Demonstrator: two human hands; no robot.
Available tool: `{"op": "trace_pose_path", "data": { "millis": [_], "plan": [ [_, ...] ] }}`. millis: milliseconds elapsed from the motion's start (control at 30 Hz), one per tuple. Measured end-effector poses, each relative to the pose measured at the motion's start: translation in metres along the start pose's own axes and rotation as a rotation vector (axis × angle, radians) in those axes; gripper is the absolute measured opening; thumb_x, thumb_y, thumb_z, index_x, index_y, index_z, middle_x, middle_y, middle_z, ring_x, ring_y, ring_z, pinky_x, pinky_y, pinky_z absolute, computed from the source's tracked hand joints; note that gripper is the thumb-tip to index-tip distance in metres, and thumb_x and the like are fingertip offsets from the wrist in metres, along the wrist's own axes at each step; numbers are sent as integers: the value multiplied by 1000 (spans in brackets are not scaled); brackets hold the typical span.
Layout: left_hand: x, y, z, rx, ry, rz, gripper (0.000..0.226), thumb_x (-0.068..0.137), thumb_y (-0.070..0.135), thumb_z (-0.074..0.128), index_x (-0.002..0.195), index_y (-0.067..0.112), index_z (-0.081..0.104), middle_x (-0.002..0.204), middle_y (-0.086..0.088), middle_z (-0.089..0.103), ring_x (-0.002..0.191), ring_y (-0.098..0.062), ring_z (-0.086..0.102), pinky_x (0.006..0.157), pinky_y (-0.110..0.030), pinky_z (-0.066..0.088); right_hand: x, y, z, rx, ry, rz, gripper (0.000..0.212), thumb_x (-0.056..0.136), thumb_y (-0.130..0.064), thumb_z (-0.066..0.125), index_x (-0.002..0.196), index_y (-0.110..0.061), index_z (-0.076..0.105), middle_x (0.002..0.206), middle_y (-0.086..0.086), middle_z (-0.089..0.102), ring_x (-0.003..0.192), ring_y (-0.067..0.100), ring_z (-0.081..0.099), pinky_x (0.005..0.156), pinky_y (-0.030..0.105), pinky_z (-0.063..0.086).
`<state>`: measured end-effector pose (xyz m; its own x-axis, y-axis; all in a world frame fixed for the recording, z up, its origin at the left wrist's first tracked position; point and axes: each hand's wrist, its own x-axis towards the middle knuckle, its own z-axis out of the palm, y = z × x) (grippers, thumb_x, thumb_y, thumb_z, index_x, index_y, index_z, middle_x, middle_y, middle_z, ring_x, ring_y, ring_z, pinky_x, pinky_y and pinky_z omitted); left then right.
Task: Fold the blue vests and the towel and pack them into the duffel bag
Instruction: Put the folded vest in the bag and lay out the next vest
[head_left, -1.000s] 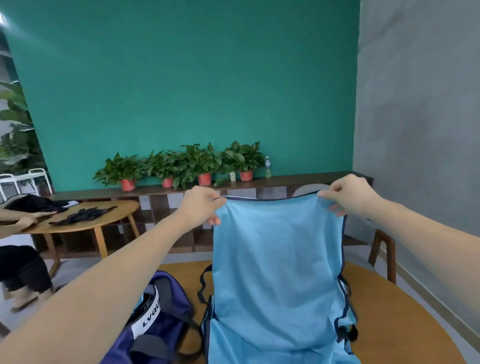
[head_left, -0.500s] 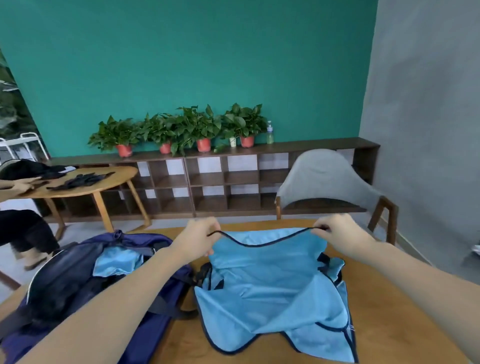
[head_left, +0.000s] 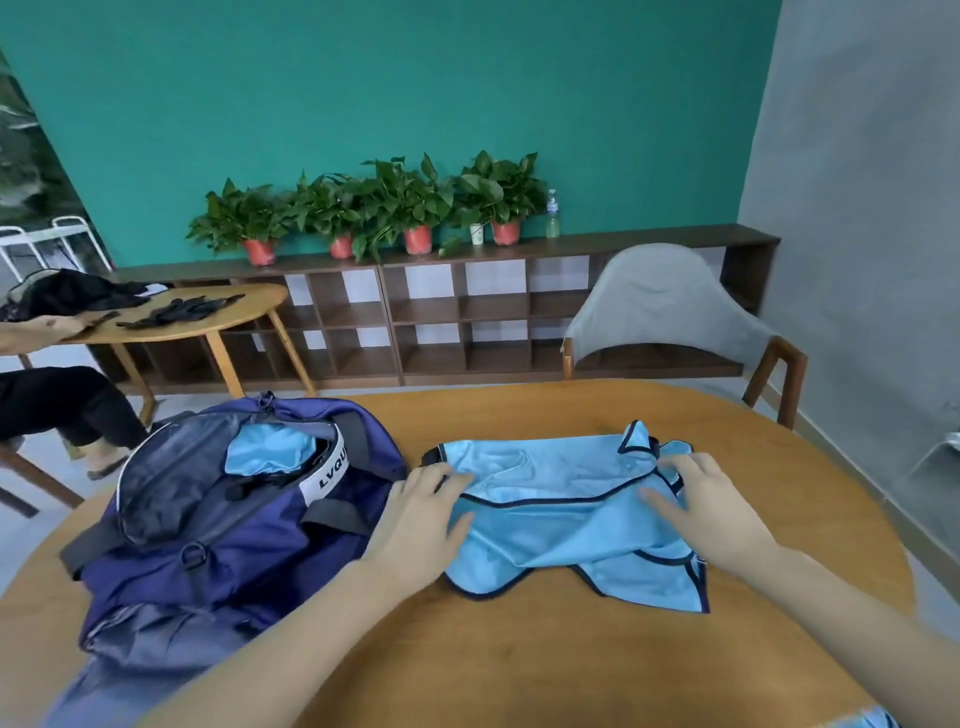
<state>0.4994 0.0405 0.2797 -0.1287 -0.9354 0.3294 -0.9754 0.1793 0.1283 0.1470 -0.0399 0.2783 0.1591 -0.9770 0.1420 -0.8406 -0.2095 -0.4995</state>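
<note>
A light blue vest (head_left: 561, 519) with dark trim lies folded over on the round wooden table (head_left: 519, 649). My left hand (head_left: 421, 514) rests flat on the vest's left edge, fingers spread. My right hand (head_left: 711, 509) presses flat on its right side, fingers apart. To the left stands the navy duffel bag (head_left: 218, 525), unzipped, with another light blue piece of cloth (head_left: 270, 454) showing inside its opening. A scrap of blue fabric (head_left: 862, 719) peeks in at the bottom right edge.
A grey chair (head_left: 665, 312) stands behind the table at the right. A low shelf unit (head_left: 441, 317) with potted plants (head_left: 374, 208) lines the teal wall. At the left, a person sits at a second table (head_left: 197, 322) holding dark items.
The vest, held up by its top edge a second ago, has been lowered and laid folded on the table. Both hands let go of the edge and now lie flat on it.
</note>
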Motion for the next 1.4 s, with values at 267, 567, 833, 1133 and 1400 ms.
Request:
{"op": "trace_pose_path", "data": {
  "millis": [267, 567, 833, 1133, 1400],
  "plan": [
    [-65, 39, 40, -576, 166, -506, 35, 89, 17, 73, 119, 33, 64, 129, 2, 32, 96, -14, 53, 99, -20, 37, -27, 10, 10, 347, -54, 251, 49, 90, -40, 72, 128, -17, 54, 86, 3, 60, 75, 18, 60, 59, 30, 42],
    [-49, 48, 1, -1059, 310, -739, 20, 99, 9, 60, 94, 24, 73, 88, -2, 74, 67, -13, 73, 72, -28, 59, -45, 5, -20, 927, 22, 317, 39, 87, -14, 78, 121, -10, 59, 85, 13, 69, 59, 17, 61, 63, 30, 54],
    [-83, 31, -6, -812, 320, -773, 29, 96, 9, 56, 100, 34, 71, 81, -5, 71, 68, -18, 64, 51, -17, 40, -78, 35, -40, 821, -27, 333, 49, 78, -14, 84, 121, -15, 60, 106, 16, 70, 56, 16, 57, 59, 27, 55],
    [-131, 43, 14, -497, 126, -592, 44, 80, 1, 73, 116, 24, 67, 113, -1, 45, 84, -16, 60, 93, -27, 46, -117, 59, -23, 186, -136, 201, 64, 73, -45, 86, 125, -28, 53, 91, -1, 64, 71, 10, 63, 59, 23, 45],
    [-91, 62, 15, -382, 277, -247, 36, 83, 4, 71, 113, 24, 70, 123, 8, 41, 95, -7, 52, 97, -26, 41, -93, 22, -8, -30, 63, -2, 38, 92, -54, 61, 119, -29, 56, 89, -12, 49, 77, 6, 53, 60, 29, 43]
  ]
}}
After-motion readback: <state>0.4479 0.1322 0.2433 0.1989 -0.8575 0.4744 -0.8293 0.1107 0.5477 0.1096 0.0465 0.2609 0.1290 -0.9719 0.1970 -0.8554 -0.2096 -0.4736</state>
